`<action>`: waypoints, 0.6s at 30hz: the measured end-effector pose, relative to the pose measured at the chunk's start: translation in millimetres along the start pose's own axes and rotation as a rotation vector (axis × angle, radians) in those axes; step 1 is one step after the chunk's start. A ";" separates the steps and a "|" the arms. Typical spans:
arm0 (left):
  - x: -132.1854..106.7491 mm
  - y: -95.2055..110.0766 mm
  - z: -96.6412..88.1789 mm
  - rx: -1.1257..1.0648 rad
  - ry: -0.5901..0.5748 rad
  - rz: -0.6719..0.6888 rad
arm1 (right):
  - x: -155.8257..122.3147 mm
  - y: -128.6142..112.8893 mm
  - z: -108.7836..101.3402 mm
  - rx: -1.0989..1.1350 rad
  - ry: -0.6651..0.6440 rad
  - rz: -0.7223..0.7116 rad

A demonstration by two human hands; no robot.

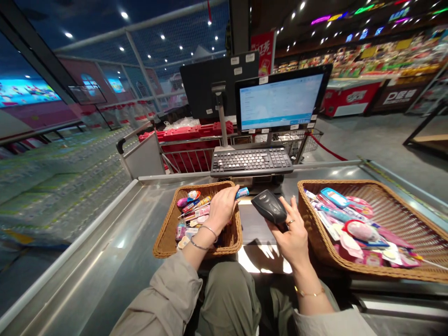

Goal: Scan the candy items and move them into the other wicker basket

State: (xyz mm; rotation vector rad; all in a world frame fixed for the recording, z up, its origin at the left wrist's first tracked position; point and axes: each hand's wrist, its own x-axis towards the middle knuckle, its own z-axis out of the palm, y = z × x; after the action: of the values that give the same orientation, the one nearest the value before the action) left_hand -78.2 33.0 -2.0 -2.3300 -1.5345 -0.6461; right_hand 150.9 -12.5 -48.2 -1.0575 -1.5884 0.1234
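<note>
My left hand [221, 208] is closed on a small blue packaged item [242, 192], held over the right edge of the left wicker basket [164, 233]. That basket holds several small colourful packets. My right hand [293, 233] grips a black handheld barcode scanner [269, 206], whose head points toward the blue item. Both hands hover above the steel checkout counter [115, 261] between the two baskets.
A larger wicker basket [385, 270] at the right is full of packaged goods. Behind stand a keyboard [250, 161], a lit monitor [281, 101], a customer display and a red shopping cart [185, 149]. Shop shelves fill the far right.
</note>
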 end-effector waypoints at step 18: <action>15.5 15.4 9.3 0.039 0.041 -0.038 | -1.2 0.5 -0.4 -0.092 0.058 0.008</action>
State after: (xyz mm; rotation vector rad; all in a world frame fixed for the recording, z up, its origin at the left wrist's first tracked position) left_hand -57.0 43.4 -1.9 -2.2504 -1.5630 -0.6629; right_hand 151.4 -13.2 -49.2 -1.1282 -1.5496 0.0249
